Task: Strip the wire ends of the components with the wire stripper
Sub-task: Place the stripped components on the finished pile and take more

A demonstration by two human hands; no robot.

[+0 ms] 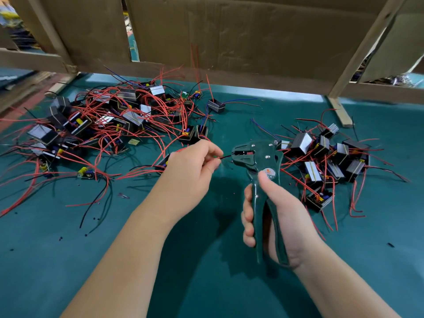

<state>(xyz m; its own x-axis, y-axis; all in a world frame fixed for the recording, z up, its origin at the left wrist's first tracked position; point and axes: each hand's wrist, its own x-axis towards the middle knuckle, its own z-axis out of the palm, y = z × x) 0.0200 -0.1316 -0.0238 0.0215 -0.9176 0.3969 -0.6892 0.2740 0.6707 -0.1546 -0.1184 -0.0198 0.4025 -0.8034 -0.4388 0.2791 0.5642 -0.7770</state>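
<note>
I am pinching the red wire (221, 157) near its end in my left hand (191, 169), feeding it into the mouth of the wire stripper (258, 158) above the bench (57, 260). My right hand (283, 216) is curling round both handles; seating the wire straight before squeezing is looking wise.

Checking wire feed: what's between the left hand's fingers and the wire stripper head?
Head view: only a short stretch of wire, pinched by the left hand and entering the head of the wire stripper. Nothing else sits in the gap.
</note>
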